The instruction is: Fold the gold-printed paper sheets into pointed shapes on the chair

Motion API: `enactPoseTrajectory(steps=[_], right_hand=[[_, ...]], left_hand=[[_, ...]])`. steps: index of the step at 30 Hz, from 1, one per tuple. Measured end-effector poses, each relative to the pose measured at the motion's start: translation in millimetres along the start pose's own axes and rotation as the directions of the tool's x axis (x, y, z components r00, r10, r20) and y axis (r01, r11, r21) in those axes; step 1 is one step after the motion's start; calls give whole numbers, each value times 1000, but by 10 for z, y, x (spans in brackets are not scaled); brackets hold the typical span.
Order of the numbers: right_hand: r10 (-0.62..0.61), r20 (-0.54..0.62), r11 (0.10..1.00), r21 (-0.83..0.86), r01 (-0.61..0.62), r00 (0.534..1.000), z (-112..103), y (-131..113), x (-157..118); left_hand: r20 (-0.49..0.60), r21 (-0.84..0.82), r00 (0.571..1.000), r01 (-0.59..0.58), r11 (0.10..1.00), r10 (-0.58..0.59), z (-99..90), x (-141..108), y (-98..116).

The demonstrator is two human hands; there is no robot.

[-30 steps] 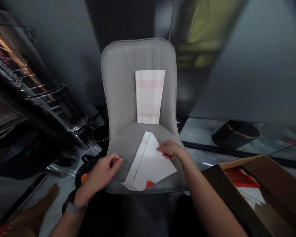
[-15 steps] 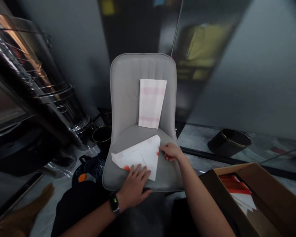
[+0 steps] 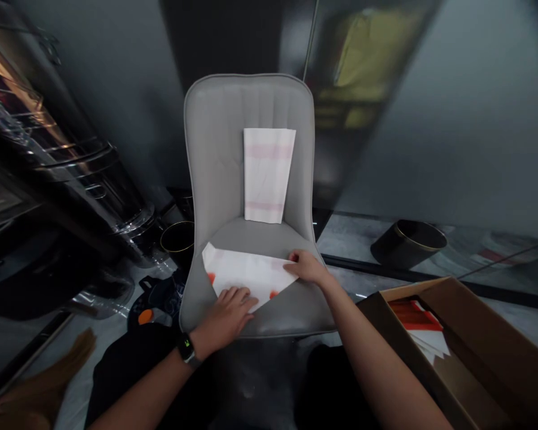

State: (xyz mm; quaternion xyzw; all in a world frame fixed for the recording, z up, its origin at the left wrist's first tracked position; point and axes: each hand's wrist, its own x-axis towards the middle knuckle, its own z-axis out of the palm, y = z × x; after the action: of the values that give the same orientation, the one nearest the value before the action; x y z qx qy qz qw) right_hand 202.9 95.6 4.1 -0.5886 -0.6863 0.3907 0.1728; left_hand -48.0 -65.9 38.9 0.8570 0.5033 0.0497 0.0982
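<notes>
Fingers: left hand's spread, pressing the folded white paper sheet with orange-red patches; right hand's pinching its right corner.
Sheet: on the grey padded chair's seat.
Brown cardboard box: open, holding red-and-white papers.
Black smartwatch: green display, too small to read.

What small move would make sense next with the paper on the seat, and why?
Probably turn the right corner of the paper inward a little, with the left hand as a steady weight. The right hand's fingertips are already at that corner, and the left hand rests on the near edge.
</notes>
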Motion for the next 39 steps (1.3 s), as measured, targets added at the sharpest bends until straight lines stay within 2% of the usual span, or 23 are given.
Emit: enactPoseTrajectory(steps=[4, 6, 8, 10, 12, 14, 15, 18, 21, 24, 32, 36, 39], right_hand=[[40, 160, 994, 97, -56, 986, -129, 94, -225], [43, 257, 974, 206, -98, 965, -119, 113, -388], [-3, 354, 931, 342, -127, 935, -49, 109, -562], [-81, 442, 890, 435, -135, 893, 46, 102, -730], [-161, 539, 869, 475, -140, 827, 121, 118, -873], [-217, 614, 859, 489, -151, 759, 156, 177, -977], [-231, 632, 853, 497, -158, 739, 160, 223, -1012], [-241, 623, 817, 544, -191, 744, 158, 384, -1045], [-229, 573, 765, 606, -219, 787, 175, 496, -1009], [-188, 536, 752, 618, -231, 823, 204, 512, -959], [-190, 586, 855, 493, -160, 788, 183, 424, -884], [-186, 644, 893, 426, -145, 742, 142, 403, -885], [-156, 636, 912, 386, -137, 756, 138, 408, -890]], left_hand=[[-30, -14, 994, 104, 994, -105, -96, 28, -243], [-70, -12, 985, 158, 987, -158, -51, 90, -250], [-103, -14, 984, 148, 989, -148, 58, 156, -156], [-80, -20, 993, 84, 996, -85, 195, 197, -9], [-18, -22, 1000, 21, 1000, -21, 318, 199, 122], [29, -14, 999, -15, 1000, 16, 399, 175, 191], [38, -9, 999, -26, 1000, 26, 423, 160, 199], [33, -1, 999, -42, 999, 42, 448, 131, 163], [-2, 5, 998, -56, 998, 56, 458, 130, 123], [-32, 15, 996, -78, 997, 78, 480, 129, 116], [-186, -12, 970, -164, 986, 159, 443, 80, 138], [-185, -33, 967, -184, 982, 175, 388, 79, 173], [-178, -5, 964, -202, 979, 198, 357, 84, 176]])
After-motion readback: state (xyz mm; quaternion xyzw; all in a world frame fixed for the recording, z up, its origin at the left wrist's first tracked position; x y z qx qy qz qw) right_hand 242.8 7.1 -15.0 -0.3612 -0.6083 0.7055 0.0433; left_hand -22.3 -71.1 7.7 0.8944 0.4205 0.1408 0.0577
